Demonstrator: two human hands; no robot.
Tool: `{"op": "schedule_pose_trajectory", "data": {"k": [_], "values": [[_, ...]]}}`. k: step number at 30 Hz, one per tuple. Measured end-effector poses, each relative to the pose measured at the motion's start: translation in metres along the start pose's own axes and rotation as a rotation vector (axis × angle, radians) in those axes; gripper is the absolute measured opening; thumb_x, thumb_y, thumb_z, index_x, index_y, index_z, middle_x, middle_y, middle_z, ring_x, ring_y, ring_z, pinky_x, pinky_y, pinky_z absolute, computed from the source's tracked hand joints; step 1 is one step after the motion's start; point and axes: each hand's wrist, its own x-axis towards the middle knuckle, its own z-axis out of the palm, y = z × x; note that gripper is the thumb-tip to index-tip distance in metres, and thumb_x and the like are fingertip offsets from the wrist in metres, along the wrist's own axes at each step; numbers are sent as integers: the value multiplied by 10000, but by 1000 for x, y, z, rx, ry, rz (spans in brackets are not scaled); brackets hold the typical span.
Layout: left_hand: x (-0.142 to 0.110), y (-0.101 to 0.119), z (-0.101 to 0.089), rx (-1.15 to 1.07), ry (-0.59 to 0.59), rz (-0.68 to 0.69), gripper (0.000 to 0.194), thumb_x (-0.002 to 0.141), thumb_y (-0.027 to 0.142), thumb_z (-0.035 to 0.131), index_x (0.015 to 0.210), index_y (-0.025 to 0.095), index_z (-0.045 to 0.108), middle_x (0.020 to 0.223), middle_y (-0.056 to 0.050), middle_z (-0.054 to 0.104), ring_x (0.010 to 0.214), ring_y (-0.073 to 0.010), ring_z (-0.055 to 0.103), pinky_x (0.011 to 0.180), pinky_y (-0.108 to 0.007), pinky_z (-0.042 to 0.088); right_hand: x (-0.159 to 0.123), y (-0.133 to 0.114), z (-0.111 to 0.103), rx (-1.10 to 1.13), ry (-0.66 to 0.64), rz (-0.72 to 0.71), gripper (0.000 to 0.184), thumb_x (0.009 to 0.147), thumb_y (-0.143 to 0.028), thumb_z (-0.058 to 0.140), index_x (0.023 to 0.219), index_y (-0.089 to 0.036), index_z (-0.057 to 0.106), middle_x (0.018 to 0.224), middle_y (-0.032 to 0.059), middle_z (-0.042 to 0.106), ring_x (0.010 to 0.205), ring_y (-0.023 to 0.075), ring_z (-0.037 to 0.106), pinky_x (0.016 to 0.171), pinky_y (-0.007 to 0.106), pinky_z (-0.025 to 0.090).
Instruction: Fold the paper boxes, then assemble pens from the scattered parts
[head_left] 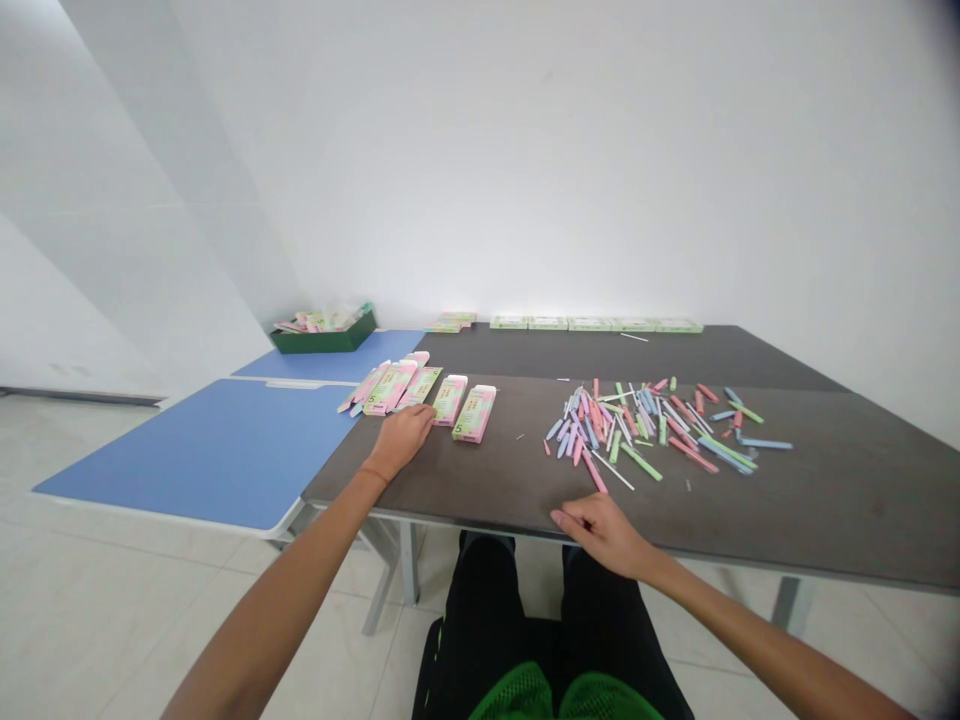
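My left hand [405, 437] rests on the dark table by several pink and green cartons, its fingers bent and close together. The fingertips are at the near ends of a carton [420, 387] in the pile and a single carton [450, 400]; whether they grip one is hidden. Another carton [475, 414], marked 5, lies just to the right. At the table's front edge my right hand [604, 530] is loosely curled, thumb toward the left, with nothing visible in it. Beyond it spreads a loose heap of pink, blue, green and purple pen-like sticks [622, 415], with thin white ones among them.
A blue-topped table [225, 450] adjoins the dark table [825, 480] on the left. On it stands a green tray [326, 342] filled with packs. Flat cartons [450, 322] and a row of pale green boxes [592, 324] lie along the wall.
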Motion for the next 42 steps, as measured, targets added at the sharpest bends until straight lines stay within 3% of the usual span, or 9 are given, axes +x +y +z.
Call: {"op": "schedule_pose_trajectory", "data": {"k": [7,11,15,20,26,32,42], "values": [[28,-25,-11,88,74,-256,381,1008,305,443,1297,141,630,1327,-202,641,1218,-377,591,985,-486,478,-2,2,1,25,-8,15,516,1067,-415,461,636,-211,263,586,-61,261,523,97,314,577,285,233],[36,-41,-9,97,72,-332,456,998,364,457,1378,142,575,1458,-203,562,1327,-395,508,1043,-523,443,-3,3,2,31,-20,26,515,1071,-414,455,633,-212,273,582,-60,270,522,100,328,574,289,234],[45,-49,-4,74,12,-294,468,978,419,504,1356,167,616,1451,-164,585,1322,-352,524,1055,-469,451,-4,6,3,19,-16,20,506,1069,-402,462,637,-213,279,584,-59,271,532,103,335,582,289,239],[60,-42,-3,74,-46,-211,300,910,350,594,1083,177,768,1379,-134,643,1335,-327,504,1137,-436,381,-5,6,3,21,-8,22,512,1068,-400,468,643,-212,254,592,-60,253,531,102,309,578,291,230],[72,-29,6,116,-48,-271,424,879,392,619,1174,109,733,1480,-223,546,1413,-447,380,1127,-586,335,-4,3,3,10,3,30,515,1069,-403,467,641,-209,255,591,-62,249,527,99,298,580,294,224],[77,-25,7,107,-59,-322,374,872,259,566,1162,68,705,1210,-252,689,1266,-393,545,1040,-509,424,-3,1,2,6,8,24,516,1067,-405,468,640,-209,255,589,-63,244,528,98,292,581,292,227],[79,-19,-8,81,80,-376,396,965,233,414,1195,85,699,1215,-238,698,1236,-369,583,1000,-486,458,-3,-1,0,-9,-2,15,507,1064,-406,454,640,-219,246,582,-57,265,527,105,310,577,298,234]]}}
